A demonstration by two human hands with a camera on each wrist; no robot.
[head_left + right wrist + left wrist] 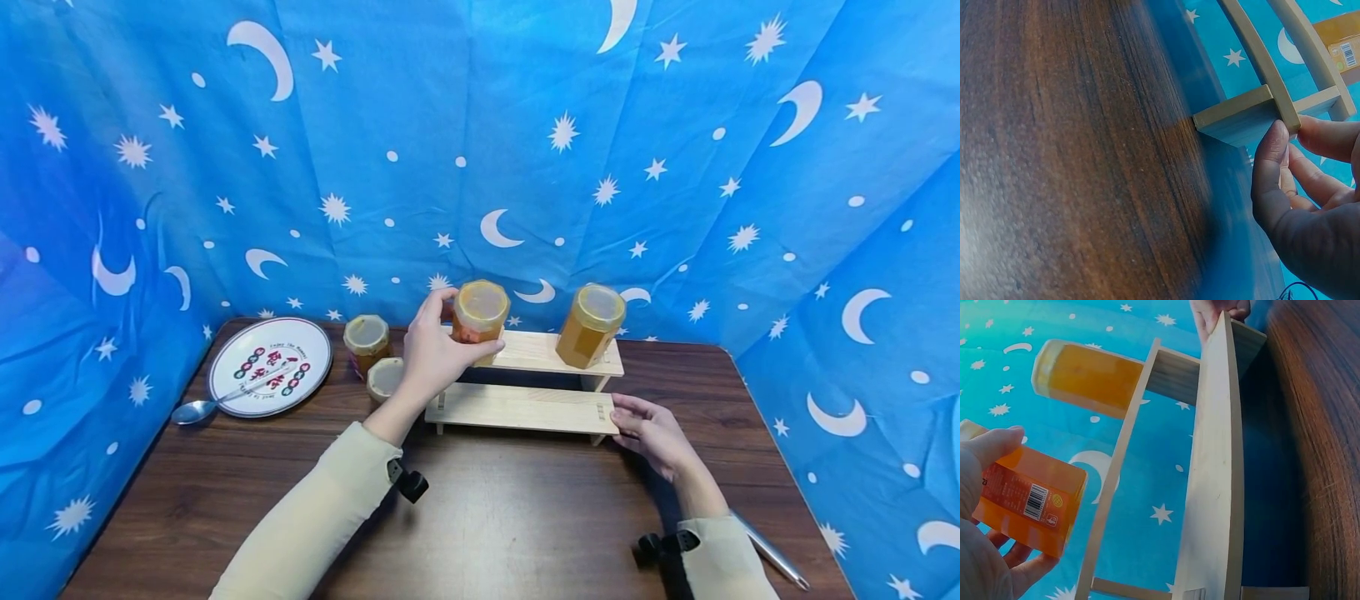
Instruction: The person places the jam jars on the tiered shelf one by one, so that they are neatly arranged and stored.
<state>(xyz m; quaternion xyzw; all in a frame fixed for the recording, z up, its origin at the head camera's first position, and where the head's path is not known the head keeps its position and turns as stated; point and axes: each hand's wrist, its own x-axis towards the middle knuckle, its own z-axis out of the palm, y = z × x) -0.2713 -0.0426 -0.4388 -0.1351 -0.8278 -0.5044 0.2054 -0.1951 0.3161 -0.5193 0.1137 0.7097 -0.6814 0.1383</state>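
A two-tier wooden rack (525, 407) stands mid-table. My left hand (435, 350) grips an amber jar with an orange label (478, 332) at the left end of the upper tier; I cannot tell whether it rests on the wood. In the left wrist view the fingers (988, 487) wrap that jar (1032, 500) beside the rack (1216, 469). A second amber jar (592, 327) stands on the upper tier's right end. My right hand (648, 429) pinches the right end of the lower tier, thumb (1275, 162) against the rack's corner (1241, 119).
Two smaller jars (367, 340) (386, 377) stand on the table left of the rack. A printed plate (270, 365) with a spoon (197, 410) lies at the far left. A metal rod (768, 550) lies near the front right edge. Blue starred cloth (675, 167) walls the table.
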